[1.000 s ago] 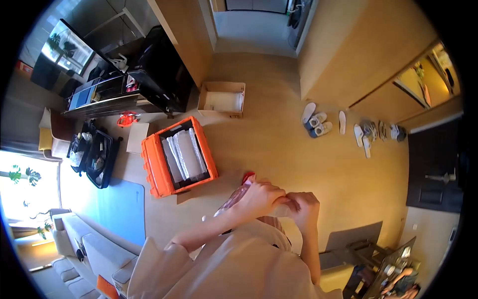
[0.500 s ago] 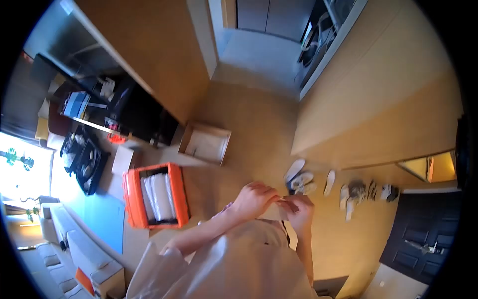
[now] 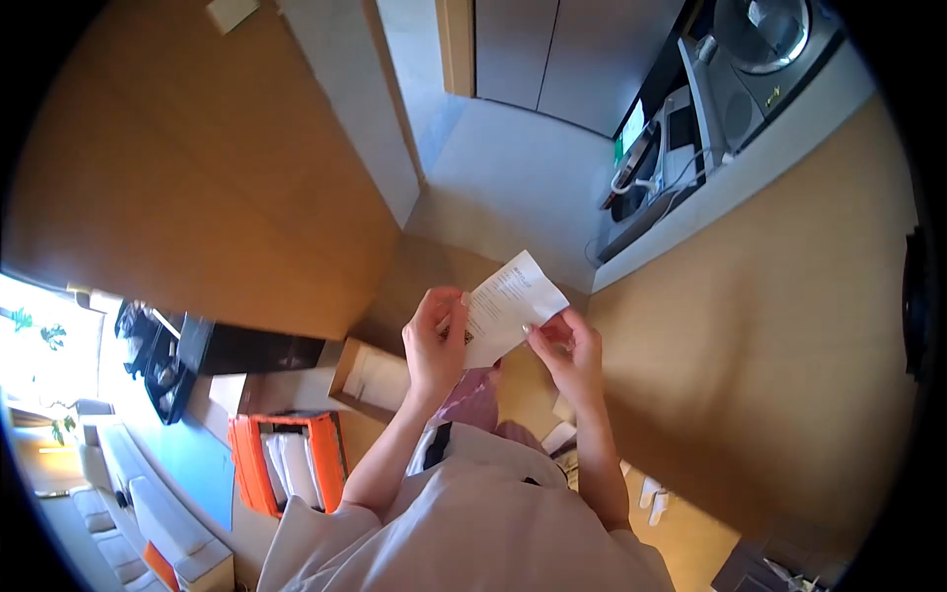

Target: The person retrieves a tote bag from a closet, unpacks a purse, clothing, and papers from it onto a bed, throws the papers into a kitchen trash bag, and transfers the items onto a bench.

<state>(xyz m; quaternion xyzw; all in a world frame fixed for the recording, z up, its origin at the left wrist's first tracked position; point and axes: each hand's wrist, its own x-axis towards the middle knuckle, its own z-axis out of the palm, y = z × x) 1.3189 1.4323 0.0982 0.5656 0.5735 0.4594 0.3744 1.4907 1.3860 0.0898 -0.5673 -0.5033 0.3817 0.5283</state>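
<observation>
A white sheet of printed paper [image 3: 511, 308] is spread between my two hands in front of my chest, tilted, with lines of small text and a dark square code near its left edge. My left hand [image 3: 435, 340] is closed on the left side of the sheet, thumb on top. At the lower right edge, my right hand [image 3: 569, 355] pinches the paper between thumb and fingers. The print is too small to read.
Below to the left stand an orange crate [image 3: 243, 464] with white folded items and an open shallow box [image 3: 345, 380]. Wooden panels rise at left [image 3: 197, 168] and right [image 3: 750, 326]. Ahead, a doorway shows grey cabinets [image 3: 582, 59] and a washing machine [image 3: 764, 30]; shoes [image 3: 656, 498] lie lower right.
The paper, small and mostly hidden between my hands before, is now spread out and raised, with its print showing. My view has moved nearer the doorway; the crate and shoes sit lower.
</observation>
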